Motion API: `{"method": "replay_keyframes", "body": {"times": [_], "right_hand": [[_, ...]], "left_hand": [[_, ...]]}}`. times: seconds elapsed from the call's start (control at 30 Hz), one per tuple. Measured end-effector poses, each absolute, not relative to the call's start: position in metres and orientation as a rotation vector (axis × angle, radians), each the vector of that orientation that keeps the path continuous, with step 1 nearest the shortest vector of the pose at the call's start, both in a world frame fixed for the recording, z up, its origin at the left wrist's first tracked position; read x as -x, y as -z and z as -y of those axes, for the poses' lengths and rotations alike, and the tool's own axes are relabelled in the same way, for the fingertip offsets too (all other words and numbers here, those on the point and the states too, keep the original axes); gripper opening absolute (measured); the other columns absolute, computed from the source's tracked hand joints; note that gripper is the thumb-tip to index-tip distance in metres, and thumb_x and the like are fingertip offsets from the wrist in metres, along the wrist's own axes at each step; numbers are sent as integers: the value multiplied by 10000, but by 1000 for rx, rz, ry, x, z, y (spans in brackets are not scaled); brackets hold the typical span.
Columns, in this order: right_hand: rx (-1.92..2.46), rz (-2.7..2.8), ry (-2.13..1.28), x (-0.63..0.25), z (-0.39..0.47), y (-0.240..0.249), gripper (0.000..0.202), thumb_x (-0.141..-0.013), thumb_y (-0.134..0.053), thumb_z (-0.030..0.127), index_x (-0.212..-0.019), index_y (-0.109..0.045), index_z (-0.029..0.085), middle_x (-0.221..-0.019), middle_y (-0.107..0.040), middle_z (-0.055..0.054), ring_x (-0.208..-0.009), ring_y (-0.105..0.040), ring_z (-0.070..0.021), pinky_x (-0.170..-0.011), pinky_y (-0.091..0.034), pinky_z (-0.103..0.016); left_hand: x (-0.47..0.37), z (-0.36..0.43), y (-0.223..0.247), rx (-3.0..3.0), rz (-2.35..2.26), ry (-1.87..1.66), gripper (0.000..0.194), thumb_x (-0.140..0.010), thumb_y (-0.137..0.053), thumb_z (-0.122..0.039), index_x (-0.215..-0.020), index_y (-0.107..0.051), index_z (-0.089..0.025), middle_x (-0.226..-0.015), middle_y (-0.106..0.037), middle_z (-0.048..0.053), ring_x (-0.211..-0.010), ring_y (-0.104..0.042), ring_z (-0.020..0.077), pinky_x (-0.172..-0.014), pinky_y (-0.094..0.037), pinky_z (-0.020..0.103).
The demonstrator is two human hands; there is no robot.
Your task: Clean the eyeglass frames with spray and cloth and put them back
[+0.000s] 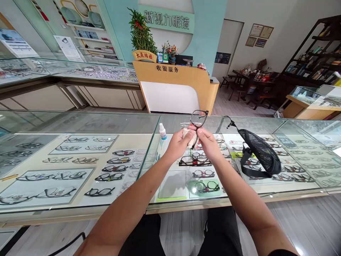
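Observation:
Above the glass counter, my two hands hold a pair of dark-framed eyeglasses close together, one lens raised upright. A pale cleaning cloth is bunched in my left hand, whose fingers press it around the lower part of the glasses. My right hand pinches the frame near its middle. The far lens and part of the frame are hidden by the cloth and fingers. Left of my hands, a small white spray bottle stands on the counter top. Behind my hands lies a clear plastic wrapper.
A black mesh bag with a strap lies on the glass to the right. Below the glass, rows of eyeglasses sit on trays. A wooden cashier desk stands beyond, with a potted plant on top.

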State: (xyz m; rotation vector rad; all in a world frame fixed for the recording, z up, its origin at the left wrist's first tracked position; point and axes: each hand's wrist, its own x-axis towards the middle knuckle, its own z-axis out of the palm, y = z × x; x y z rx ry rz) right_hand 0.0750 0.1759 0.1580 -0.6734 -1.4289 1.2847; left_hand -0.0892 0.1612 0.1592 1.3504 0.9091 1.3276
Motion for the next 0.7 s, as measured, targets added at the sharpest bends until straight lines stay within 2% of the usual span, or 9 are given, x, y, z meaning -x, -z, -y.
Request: {"method": "replay_keyframes", "body": {"times": [0.07,0.17,0.23,0.3,0.4,0.5,0.6,0.67,0.7], "right_hand": [[694,1393,-1288,-77,-178,-158,541,-982,-731,743,-1216,-902,286,-1048,-675,-21,-677,-486,-131,-569,-478,-306],[726,1425,-1246,-80,-179,-161,561,-994,-700,763,-1190,-902,278,-1062,-699,-26,-681,-491,-138,-599,-483,-322],[724,1524,-1166,-83,-179,-165,567,-1015,-668,773,-1091,-902,262,-1194,-738,-57,-791,-587,-174,-735,-560,-358],[750,1662,-1053,-92,-182,-167,580,-1066,-598,757,-1108,-887,256,-1314,-752,-83,-1019,-677,-236,-962,-590,-409],[989,1932,-787,-130,-195,-163,528,-1141,-528,609,-1443,-780,256,-1439,-738,-128,-1321,-660,-308,-1217,-499,-511],[1585,2150,-170,-199,-213,-147,566,-1114,-573,409,-1626,-647,180,-1670,-589,-240,-1556,-491,-443,-1318,-360,-669],[2115,2177,230,-276,-226,-126,648,-1115,-531,344,-1745,-510,191,-1886,-304,-221,-1694,-280,-533,-1346,-262,-744],[2355,2158,200,-319,-232,-114,637,-1144,-435,328,-1776,-463,255,-1905,-279,-187,-1690,-315,-512,-1333,-311,-727],[2406,2139,165,-336,-233,-110,645,-1140,-412,294,-1784,-451,266,-1897,-298,-193,-1655,-386,-506,-1290,-393,-706]], "left_hand": [[94,-163,-160,-1364,-879,-1260,633,-886,-787,-817,-935,-696,-192,-739,-673,19,-684,-605,174,-652,-471,300],[99,-163,-165,-1415,-831,-1193,631,-837,-877,-755,-1042,-730,-176,-840,-732,33,-753,-637,176,-694,-477,292],[100,-163,-167,-1423,-823,-1180,632,-825,-914,-711,-1102,-722,-176,-856,-752,30,-732,-624,160,-672,-449,279],[99,-164,-167,-1375,-855,-1212,610,-830,-908,-719,-1040,-693,-188,-790,-743,20,-655,-591,143,-617,-411,273],[98,-168,-166,-1246,-910,-1298,660,-787,-896,-805,-930,-641,-213,-763,-755,34,-626,-634,159,-614,-467,294],[98,-171,-167,-1173,-909,-1339,709,-713,-921,-847,-915,-644,-225,-772,-768,47,-675,-708,199,-642,-532,325],[98,-172,-168,-1173,-900,-1347,703,-696,-933,-845,-890,-657,-227,-775,-769,48,-677,-715,202,-637,-538,329],[99,-172,-168,-1176,-905,-1346,705,-691,-933,-849,-879,-660,-227,-777,-773,50,-665,-713,198,-636,-539,329],[99,-173,-167,-1174,-911,-1345,707,-688,-934,-851,-881,-662,-227,-770,-770,50,-664,-716,201,-634,-540,330]]}}
